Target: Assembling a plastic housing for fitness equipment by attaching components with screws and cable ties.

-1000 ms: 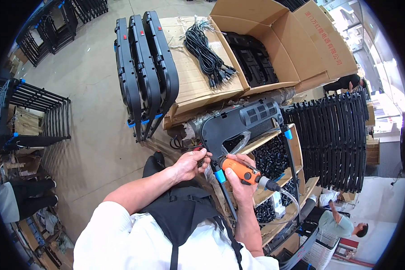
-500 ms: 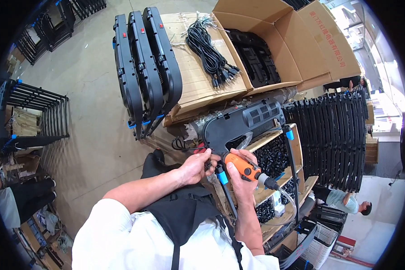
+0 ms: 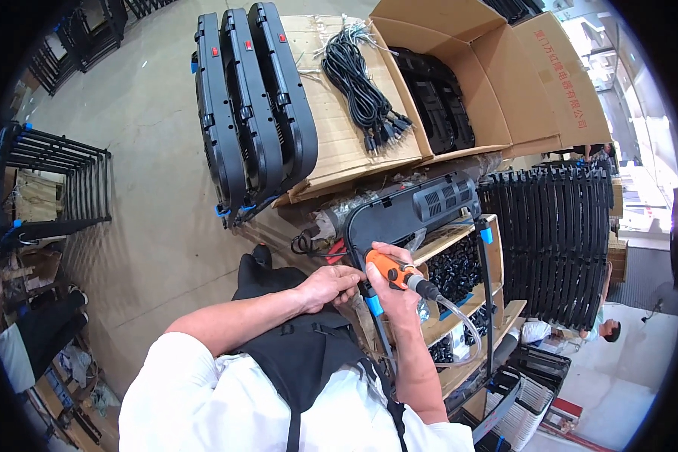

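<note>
My right hand (image 3: 396, 290) is wrapped round an orange air screwdriver (image 3: 389, 269), whose clear hose trails from its back end down to the right. The tool's front end points at the near left corner of a black plastic housing (image 3: 384, 218) with vent slots; my hand and the corner hide the tip. Close beside that corner, my left hand (image 3: 330, 288) has its fingers curled together, and whatever they hold is hidden. Below the housing run black frame legs, with a blue clip (image 3: 374, 305) on the near one and another blue clip (image 3: 487, 236) on the far one.
Three black housings (image 3: 260, 113) stand on edge beside a cardboard-topped surface with a bundle of black cables (image 3: 358, 83). An open carton (image 3: 490, 113) holds more black parts. Wooden bins (image 3: 452, 275) of small black pieces lie right of the frame. Stacked black frames (image 3: 554, 241) stand farther right.
The screwdriver and my right hand have moved up and left, closer against the housing's corner. My left hand has drawn slightly left and down, its fingers curling in more. The whole view has shifted a little.
</note>
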Tool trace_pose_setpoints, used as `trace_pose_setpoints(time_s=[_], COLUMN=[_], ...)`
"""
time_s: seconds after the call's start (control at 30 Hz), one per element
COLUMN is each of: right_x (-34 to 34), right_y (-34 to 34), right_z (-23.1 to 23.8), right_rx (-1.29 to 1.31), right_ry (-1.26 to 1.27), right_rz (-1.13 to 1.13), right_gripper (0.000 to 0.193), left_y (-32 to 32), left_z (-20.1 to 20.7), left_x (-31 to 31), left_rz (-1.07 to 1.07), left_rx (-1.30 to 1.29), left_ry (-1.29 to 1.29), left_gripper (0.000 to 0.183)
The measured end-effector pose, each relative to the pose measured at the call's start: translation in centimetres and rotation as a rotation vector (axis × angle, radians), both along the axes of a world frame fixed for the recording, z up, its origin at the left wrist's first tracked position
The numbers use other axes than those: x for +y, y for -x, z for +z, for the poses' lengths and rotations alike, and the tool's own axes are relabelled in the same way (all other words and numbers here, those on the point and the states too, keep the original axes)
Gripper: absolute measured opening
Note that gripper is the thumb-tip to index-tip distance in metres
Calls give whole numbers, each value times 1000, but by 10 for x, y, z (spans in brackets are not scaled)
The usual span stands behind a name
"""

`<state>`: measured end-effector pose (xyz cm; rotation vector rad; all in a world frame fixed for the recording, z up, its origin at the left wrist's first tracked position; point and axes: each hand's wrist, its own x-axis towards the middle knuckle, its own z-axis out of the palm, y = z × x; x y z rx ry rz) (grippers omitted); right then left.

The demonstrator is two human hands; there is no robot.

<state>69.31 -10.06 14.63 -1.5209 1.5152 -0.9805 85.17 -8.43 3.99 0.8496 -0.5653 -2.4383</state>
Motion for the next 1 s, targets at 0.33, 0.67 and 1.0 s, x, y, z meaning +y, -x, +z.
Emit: trace_pose_setpoints(time_s=[0.33,0.67,1.0], right_x=[-6,-4,-8], right_y=[-2,-9,10], right_z=[-1,20,49], right_rx=[-4,-184,-282], right_ry=[-21,-46,36], right_rz=[4,-94,-78], right_gripper=[36,50,51], left_y=[-8,-10,8], left_z=[-7,-15,10], left_x=[-13,-32,-75], left_rz=[121,278,284], left_rx=[-33,10,224], left_ry=[-55,-293,-410], left_gripper=[25,29,22])
